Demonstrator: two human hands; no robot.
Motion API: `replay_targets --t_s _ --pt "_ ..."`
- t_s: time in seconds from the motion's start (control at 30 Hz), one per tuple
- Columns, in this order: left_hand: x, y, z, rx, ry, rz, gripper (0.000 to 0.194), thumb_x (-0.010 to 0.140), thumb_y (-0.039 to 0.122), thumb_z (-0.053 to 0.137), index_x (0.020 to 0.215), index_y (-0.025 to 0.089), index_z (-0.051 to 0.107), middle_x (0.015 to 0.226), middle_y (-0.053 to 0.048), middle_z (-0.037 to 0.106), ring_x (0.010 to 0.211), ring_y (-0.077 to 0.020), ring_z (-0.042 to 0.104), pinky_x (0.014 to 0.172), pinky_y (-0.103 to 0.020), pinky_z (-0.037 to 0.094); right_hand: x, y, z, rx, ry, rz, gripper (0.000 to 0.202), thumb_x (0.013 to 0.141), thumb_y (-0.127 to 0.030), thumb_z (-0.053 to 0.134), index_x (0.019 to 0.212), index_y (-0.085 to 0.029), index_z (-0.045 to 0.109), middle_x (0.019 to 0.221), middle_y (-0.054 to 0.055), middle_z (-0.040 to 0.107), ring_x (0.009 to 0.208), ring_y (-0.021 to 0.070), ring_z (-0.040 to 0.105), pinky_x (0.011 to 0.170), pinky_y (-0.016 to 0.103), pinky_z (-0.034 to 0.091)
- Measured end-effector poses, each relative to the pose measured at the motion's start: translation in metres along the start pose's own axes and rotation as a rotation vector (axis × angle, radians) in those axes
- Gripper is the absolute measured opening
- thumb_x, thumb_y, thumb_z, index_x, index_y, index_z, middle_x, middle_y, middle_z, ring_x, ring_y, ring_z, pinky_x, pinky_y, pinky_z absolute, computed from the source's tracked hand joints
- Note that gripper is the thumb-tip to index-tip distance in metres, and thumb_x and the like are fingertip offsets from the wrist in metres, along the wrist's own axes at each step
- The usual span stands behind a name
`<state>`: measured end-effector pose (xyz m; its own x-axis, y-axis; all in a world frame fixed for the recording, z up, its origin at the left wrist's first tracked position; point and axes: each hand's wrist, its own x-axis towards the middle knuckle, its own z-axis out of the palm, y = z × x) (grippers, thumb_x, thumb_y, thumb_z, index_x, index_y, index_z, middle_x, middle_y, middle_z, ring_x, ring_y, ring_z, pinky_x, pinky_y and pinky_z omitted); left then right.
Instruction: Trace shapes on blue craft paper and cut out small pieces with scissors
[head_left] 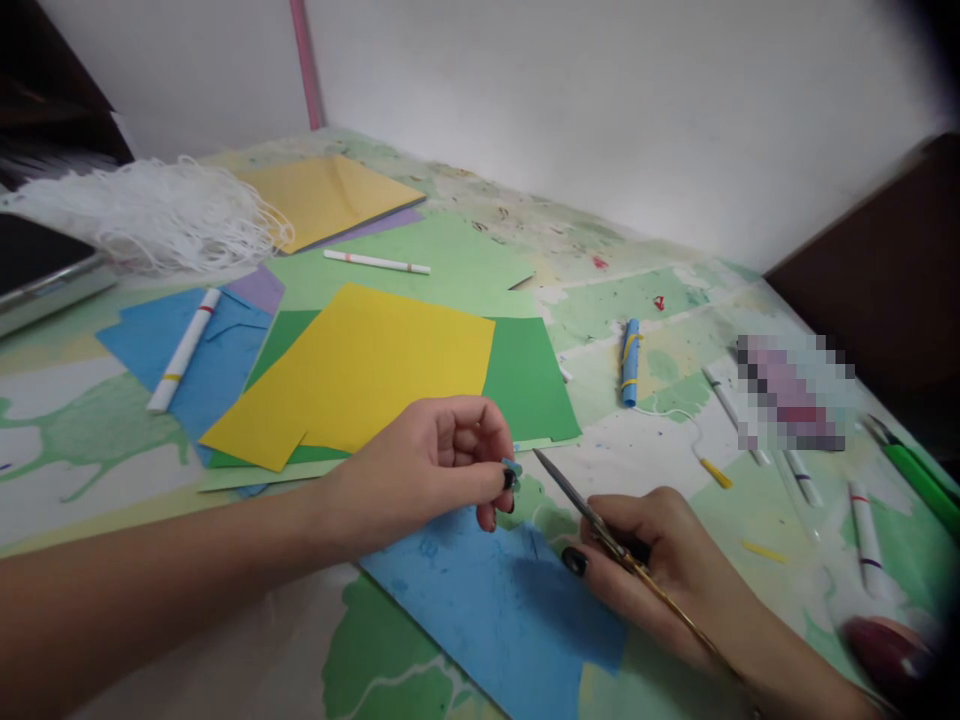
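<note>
Between the thumb and fingers of my left hand (427,465) is a small cut piece of blue paper (513,468), partly hidden by the fingertips. My right hand (675,580) grips a pair of scissors (564,486) with silver blades and gold-coloured handles. The blades look closed, and their tip points toward the blue piece without touching it. Below both hands lies a larger sheet of blue paper (480,600) with a cut in its upper edge. Yellow paper (390,370) rests on green paper (525,380) just beyond my left hand.
White string (172,215) is heaped at the back left beside a dark-topped device (45,265). White markers, including one at the left (184,350), are scattered about. A rolled blue paper (630,362) with yellow bands lies right of centre. A green-handled cutter (919,480) sits at the right edge.
</note>
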<state>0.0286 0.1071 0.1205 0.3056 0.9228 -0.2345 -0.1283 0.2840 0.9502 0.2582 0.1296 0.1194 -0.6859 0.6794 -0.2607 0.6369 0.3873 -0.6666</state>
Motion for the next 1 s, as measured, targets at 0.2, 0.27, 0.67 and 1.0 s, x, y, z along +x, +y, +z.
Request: replay_targets --t_s 0.2,0.27,0.67,1.0 --pt "-0.0008 0.0005 0.0001 0.075 0.040 -0.010 0.006 0.073 0.009 0.059 0.073 0.014 0.056 0.059 0.004 0.060 0.053 -0.0057 0.056 0.051 -0.014 0.043 0.0006 -0.0029 0.0000 -0.027 -0.011 -0.049 0.042 0.084 -0.042 0.051 0.056 -0.017 0.031 0.053 -0.006 0.020 0.049 0.0071 0.018 0.043 0.023 0.016" --pt "-0.0004 0.0013 0.0004 0.098 0.062 -0.026 0.005 0.072 0.009 0.060 0.072 0.014 0.058 0.058 0.005 0.058 0.053 -0.0045 0.053 0.050 -0.012 0.041 0.0012 -0.0033 0.0003 -0.027 -0.008 -0.050 0.041 0.084 -0.041 0.051 0.056 -0.017 0.032 0.053 -0.006 0.020 0.049 0.0069 0.018 0.043 0.022 0.016" --pt "0.0024 0.0027 0.0010 0.108 0.110 -0.080 0.003 0.069 0.013 0.063 0.071 0.015 0.064 0.056 0.005 0.063 0.054 -0.0068 0.058 0.053 -0.014 0.044 0.0021 -0.0038 0.0008 0.008 -0.033 -0.002 0.039 0.082 -0.034 0.055 0.056 -0.017 0.032 0.052 -0.007 0.020 0.048 0.0064 0.018 0.042 0.022 0.015" --pt "-0.0008 -0.0002 -0.0021 0.006 0.041 -0.073 0.007 0.076 0.022 0.062 0.078 0.015 0.063 0.062 -0.002 0.071 0.064 -0.0175 0.069 0.062 -0.026 0.053 0.0005 -0.0051 -0.0009 0.013 -0.041 0.021 0.040 0.081 -0.034 0.057 0.056 -0.017 0.032 0.053 -0.006 0.019 0.050 0.0071 0.017 0.043 0.023 0.015"
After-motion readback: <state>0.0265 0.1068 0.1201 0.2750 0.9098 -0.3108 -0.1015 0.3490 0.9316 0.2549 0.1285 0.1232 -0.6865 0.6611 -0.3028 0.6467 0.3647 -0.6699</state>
